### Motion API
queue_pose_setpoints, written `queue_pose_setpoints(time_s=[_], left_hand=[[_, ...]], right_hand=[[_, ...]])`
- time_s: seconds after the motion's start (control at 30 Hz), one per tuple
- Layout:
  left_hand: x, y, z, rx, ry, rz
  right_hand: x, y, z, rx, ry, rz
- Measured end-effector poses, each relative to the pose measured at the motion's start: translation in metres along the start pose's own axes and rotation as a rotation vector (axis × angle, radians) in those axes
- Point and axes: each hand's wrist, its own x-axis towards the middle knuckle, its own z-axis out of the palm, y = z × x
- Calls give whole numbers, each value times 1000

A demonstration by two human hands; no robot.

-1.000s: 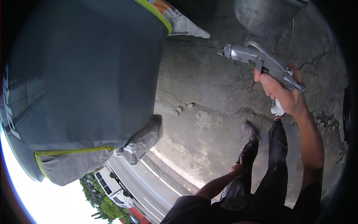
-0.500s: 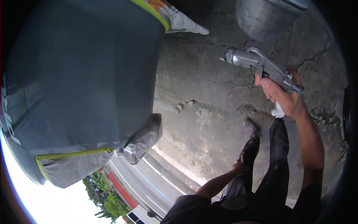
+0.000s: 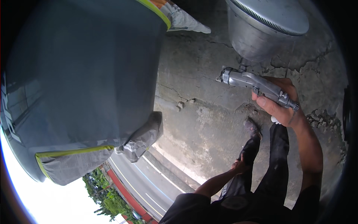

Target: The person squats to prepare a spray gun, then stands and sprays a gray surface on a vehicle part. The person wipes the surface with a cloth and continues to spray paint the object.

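My right hand (image 3: 278,106) is closed around the handle of a silver spray gun (image 3: 257,85). A large metal paint cup (image 3: 253,35) with a ridged lid stands on top of the gun. Its nozzle points left, toward a dark grey painted vehicle body panel (image 3: 82,74), with a gap between them. Fingers near the trigger show, but how far it is pulled cannot be seen. My left hand (image 3: 241,165) lies against my dark trouser leg, with no tool visible in it. Its fingers are too small and dark to read.
Masking paper (image 3: 74,164) edged with yellow-green tape covers part of the panel's lower left. Wrapped pieces jut out at the lower right corner (image 3: 143,136) and the top (image 3: 184,18). Cracked concrete (image 3: 201,93) lies below, with rubble (image 3: 324,121) at right. A road (image 3: 138,179) runs beyond.
My right hand and the spray gun have moved lower in the view. The cup has tipped so that its lid shows. My left hand stays on my leg.
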Motion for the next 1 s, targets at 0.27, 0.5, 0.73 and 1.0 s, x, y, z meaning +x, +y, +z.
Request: queue_pose_setpoints(time_s=[0.27,0.5,0.73,1.0], left_hand=[[-6,6,-8,-5,-9,-14],[2,7,-3,-3,-15,-47],[5,3,-2,-22,-10,-25],[6,4,-2,29,-14,-37]], right_hand=[[2,-14,-1,4,-30,119],[0,-14,-9,22,-228,-14],[3,-18,-28,-63,188,317],[18,-21,-24,-26,360,340]])
